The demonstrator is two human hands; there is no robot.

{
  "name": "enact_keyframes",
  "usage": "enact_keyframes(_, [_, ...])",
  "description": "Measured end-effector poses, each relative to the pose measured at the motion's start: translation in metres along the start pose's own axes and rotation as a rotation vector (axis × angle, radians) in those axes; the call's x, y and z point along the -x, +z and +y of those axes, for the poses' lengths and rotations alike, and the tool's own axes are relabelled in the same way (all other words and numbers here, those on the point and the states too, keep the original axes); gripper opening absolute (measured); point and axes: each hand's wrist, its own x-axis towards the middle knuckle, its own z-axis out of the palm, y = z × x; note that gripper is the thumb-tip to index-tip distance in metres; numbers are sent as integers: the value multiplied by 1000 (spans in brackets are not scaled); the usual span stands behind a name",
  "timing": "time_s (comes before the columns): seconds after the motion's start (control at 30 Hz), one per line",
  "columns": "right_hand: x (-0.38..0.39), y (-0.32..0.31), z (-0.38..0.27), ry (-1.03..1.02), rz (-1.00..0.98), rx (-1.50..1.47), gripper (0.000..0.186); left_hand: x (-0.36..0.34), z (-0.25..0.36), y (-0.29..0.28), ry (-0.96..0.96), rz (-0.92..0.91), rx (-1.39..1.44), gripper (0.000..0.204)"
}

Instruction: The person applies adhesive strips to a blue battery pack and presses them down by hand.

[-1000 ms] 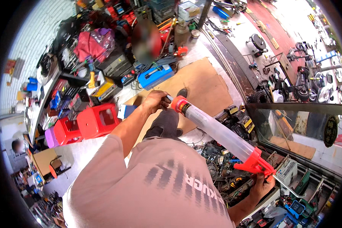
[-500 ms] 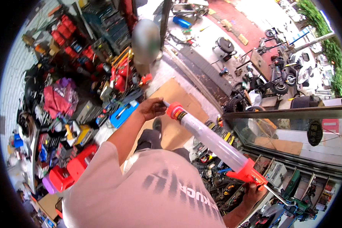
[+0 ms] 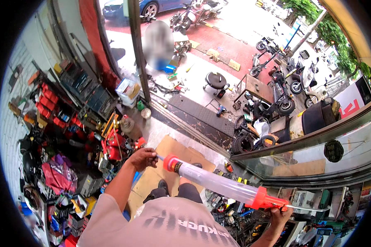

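I hold a long clear-barrelled suction pump (image 3: pixel 218 183) with red end caps across my body. My left hand (image 3: pixel 143 158) is closed on the thin nozzle at its red front cap (image 3: pixel 170 163). My right hand (image 3: pixel 281 214) grips the red rear cap and handle (image 3: pixel 268 202), from which a thin rod (image 3: pixel 313 208) sticks out to the right. The pump slants from upper left down to lower right, above my knees and shoes (image 3: pixel 163 186).
A cardboard sheet (image 3: pixel 169 152) lies on the floor under my feet. Shelves of red and blue tool cases (image 3: pixel 70 107) crowd the left. A glass counter (image 3: pixel 317 164) runs at right. Scooters (image 3: pixel 282 92) and a black stool (image 3: pixel 215 79) stand outside beyond the door track.
The view has tilted up toward the doorway and street. Both hands keep their grip on the pump, which sits lower in the picture at about the same slant.
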Motion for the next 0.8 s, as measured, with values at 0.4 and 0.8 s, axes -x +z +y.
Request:
enact_keyframes(0.4, [-243,17,-6,-282,-110,125,64,-128,109,68,52,-50,133,14])
enact_keyframes(0.8, [-334,-19,3,-123,143,-52,65,-278,196,171,252,-73,137,11])
